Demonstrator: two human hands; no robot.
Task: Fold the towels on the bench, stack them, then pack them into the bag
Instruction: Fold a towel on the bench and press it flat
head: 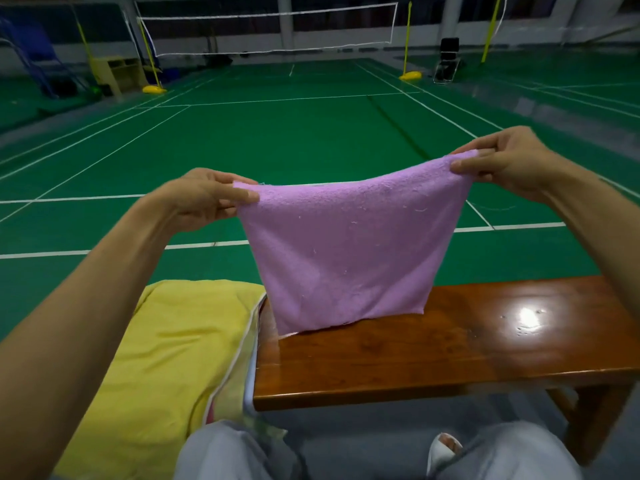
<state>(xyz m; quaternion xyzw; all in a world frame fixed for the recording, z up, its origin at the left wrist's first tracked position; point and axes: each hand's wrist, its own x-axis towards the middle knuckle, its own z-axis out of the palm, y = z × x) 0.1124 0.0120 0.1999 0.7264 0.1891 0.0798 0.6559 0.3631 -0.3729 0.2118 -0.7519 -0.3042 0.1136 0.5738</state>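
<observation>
Background: a green badminton court floor [277, 133] is stretching away toward 12 o'clock, with a net [270, 29] hanging across its far end.
Tabletop: a glossy brown wooden tabletop [450, 348] is lying at 5 o'clock, catching a bright glare.
Purple towel [346, 254]: it is hanging mid-view, spread between both hands, its lower edge reaching the tabletop.
Left hand [204, 199]: at 9 o'clock, its fingers [239, 194] are pinching the towel's upper left corner.
Right hand [502, 161]: at 2 o'clock, sitting higher, its fingers [464, 166] are pinching the upper right corner.
Yellow towel [166, 358]: it is lying at 7 o'clock, just beside the tabletop's left end.
</observation>
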